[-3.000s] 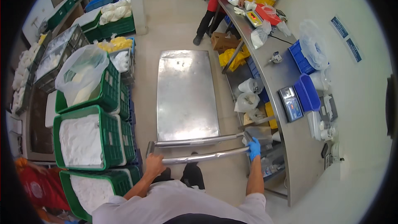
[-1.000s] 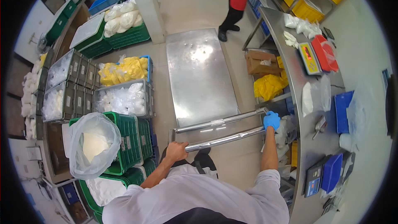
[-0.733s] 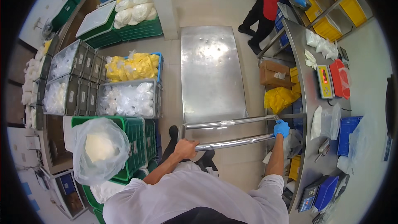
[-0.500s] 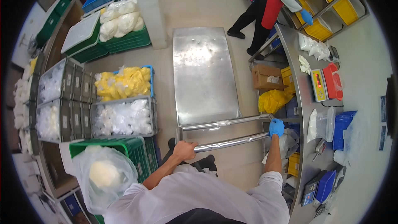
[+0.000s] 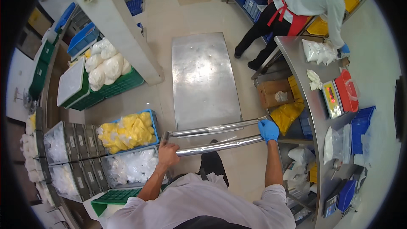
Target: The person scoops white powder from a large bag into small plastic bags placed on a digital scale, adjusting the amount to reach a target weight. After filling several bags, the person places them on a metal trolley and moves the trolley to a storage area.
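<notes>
A flat steel platform trolley (image 5: 203, 76) lies ahead of me, its bare top dented and shiny. Its tubular metal handle (image 5: 220, 146) runs crosswise in front of my body. My left hand (image 5: 168, 154), ungloved, is wrapped round the handle's left end. At the right end, my right hand (image 5: 269, 130) in a blue glove grips the same handle. Part of one dark-trousered leg of mine shows below the bar.
On the left stand a blue crate of yellow bags (image 5: 127, 132), grey crates (image 5: 80, 144), green crates (image 5: 114, 88) and a white pillar (image 5: 123, 25). A steel table (image 5: 292, 55) with a scale (image 5: 332, 98) lines the right. A co-worker (image 5: 305, 4) stands ahead at right.
The trolley and I have moved forward past the left-hand crates, and the pillar looks nearer. The co-worker has turned toward the table, a gloved hand now by the white bags. Both my hands keep their grip.
</notes>
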### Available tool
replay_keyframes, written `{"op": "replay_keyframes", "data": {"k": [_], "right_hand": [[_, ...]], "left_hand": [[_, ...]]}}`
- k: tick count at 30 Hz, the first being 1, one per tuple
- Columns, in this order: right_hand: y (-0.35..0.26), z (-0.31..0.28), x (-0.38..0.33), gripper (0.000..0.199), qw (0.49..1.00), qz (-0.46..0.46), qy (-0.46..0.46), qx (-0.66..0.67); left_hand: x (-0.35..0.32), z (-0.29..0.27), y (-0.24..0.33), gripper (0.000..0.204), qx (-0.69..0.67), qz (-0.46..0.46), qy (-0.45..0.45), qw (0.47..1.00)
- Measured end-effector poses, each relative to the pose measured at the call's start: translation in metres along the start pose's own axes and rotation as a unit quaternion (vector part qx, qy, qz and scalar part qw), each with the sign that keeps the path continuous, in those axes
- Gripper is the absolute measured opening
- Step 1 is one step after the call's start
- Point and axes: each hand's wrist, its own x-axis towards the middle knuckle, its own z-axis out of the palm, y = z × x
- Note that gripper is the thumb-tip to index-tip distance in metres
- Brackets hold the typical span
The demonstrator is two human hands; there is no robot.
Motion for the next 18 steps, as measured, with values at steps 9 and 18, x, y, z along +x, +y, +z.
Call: {"op": "replay_keyframes", "data": {"k": [9, 18], "right_hand": [[-0.097, -0.002, 0.180, 0.047, 0.979, 0.008, -0.187, -0.075], [-0.193, 0.006, 0.358, 0.055, 0.963, 0.044, -0.239, -0.116]], "left_hand": [[0.197, -0.033, -0.042, 0.018, 0.114, -0.133, 0.144, 0.974], [0.417, -0.073, -0.159, 0.014, 0.107, -0.084, 0.155, 0.979]]}}
